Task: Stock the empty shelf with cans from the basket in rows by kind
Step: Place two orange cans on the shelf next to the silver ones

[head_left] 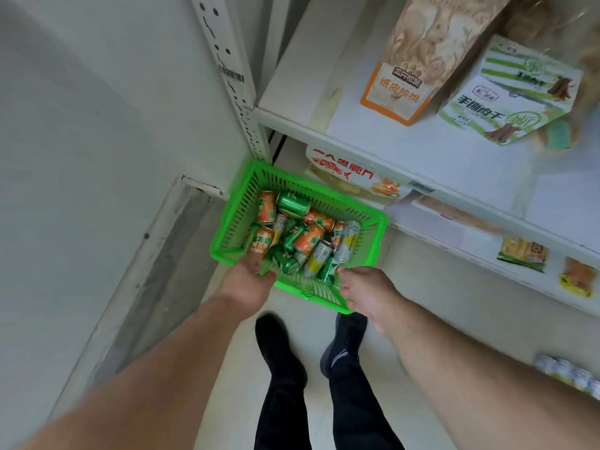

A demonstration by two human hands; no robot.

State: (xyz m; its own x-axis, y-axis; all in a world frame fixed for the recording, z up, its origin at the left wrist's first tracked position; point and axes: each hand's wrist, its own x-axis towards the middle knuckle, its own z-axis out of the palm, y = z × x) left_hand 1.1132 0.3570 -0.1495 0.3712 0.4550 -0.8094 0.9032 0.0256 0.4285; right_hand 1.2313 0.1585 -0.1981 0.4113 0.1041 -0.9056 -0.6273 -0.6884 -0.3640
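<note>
A green plastic basket (367, 235) sits low in front of me, seemingly on the floor, tucked against the foot of a white shelving unit (373, 147). Inside it lies a loose jumble of drink cans on their sides: orange cans (306, 238), green cans (292, 204) and pale silver-and-yellow cans (347, 240), all mixed together with no order by kind.

Both my hands are down at the near rim of the basket. My left hand (248, 280) has its fingers curled over the near-left edge, right beside an orange can and a green one; I cannot tell whether it is gripping the rim, a can, or both. My right hand (368, 290) is curled at the near-right edge, its fingertips touching the rim next to a green can; again the exact hold is hidden.

My dark trousers and black shoes (276, 339) stand just behind the basket on a pale floor (422, 319).

To the right, the shelves rise in tiers. The upper ones carry snack bags (418, 73), and lower ones hold flat packets (522, 254). At the far right edge, low down, a blurred row of pale cans (565, 373) shows on what may be the shelf to be stocked; I cannot see how full it is.

I judge this to be an early step: either settling the basket or reaching in for the first cans. The next move calls for picking cans of one kind only, standing them upright, and carrying them right to the shelf.
</note>
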